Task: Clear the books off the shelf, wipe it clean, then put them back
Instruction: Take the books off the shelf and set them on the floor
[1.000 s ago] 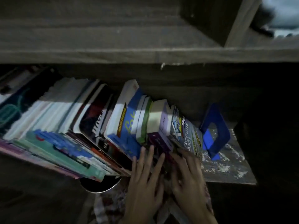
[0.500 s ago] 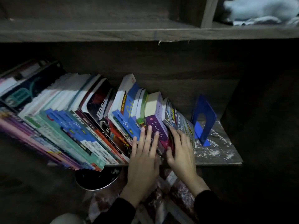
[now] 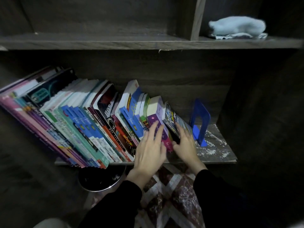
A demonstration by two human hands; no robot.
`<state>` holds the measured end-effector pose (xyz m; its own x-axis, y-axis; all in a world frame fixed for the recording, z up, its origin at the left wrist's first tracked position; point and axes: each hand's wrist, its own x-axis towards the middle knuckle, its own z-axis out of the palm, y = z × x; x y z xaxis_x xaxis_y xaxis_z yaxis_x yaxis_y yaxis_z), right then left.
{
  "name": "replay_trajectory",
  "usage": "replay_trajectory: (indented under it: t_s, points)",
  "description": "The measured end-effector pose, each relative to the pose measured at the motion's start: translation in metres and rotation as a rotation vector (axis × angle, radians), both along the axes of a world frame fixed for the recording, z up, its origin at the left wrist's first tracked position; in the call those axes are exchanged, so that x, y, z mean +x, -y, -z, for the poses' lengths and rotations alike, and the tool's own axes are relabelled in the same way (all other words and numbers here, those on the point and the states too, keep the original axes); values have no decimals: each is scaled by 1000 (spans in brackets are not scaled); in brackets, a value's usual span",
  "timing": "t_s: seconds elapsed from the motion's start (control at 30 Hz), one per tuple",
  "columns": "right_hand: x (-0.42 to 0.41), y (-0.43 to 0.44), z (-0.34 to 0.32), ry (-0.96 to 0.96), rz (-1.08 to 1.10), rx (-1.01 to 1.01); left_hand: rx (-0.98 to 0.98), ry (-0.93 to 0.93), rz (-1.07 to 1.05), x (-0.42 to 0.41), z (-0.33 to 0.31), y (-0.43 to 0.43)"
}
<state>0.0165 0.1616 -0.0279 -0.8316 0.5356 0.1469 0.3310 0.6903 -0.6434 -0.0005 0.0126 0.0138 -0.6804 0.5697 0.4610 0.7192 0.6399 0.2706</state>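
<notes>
A row of several books [image 3: 85, 122] leans on the dark wooden shelf [image 3: 218, 152], spines toward me. My left hand [image 3: 150, 150] lies with straight fingers against the purple book [image 3: 158, 119] near the row's right end. My right hand [image 3: 185, 142] touches the rightmost book [image 3: 172, 118], the one with a black and yellow cover, fingers along its spine. A blue metal bookend [image 3: 199, 119] stands just right of the books. A pale blue cloth [image 3: 236, 27] lies on the shelf above, at the right.
The shelf board right of the bookend is worn with white flecks. A round black stool [image 3: 102, 180] stands under the shelf's front edge. A patterned mat [image 3: 169, 195] covers the floor below my arms. A vertical divider [image 3: 195, 18] splits the upper shelf.
The view has tilted up, showing the cloth on the upper shelf. Both hands have slid up the spines of the right-hand books; the row leans much as before.
</notes>
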Motion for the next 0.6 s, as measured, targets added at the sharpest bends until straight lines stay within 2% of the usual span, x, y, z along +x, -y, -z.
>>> replay_trajectory:
  t_s: [0.13, 0.23, 0.3, 0.47, 0.6]
  points:
    - [-1, 1, 5, 61, -33, -120, -27, 129, -91, -15, -21, -18]
    - [1, 1, 8, 53, -32, -165, -4, 290, -198, -28, -28, -29]
    - [2, 3, 6, -4, -58, -198, 21, 318, -236, -32, -31, -36]
    - [4, 19, 3, -186, -122, -412, 42, 195, -219, -36, -37, -35]
    - [8, 14, 12, -277, -154, -494, 14, 45, -159, -28, -39, -38]
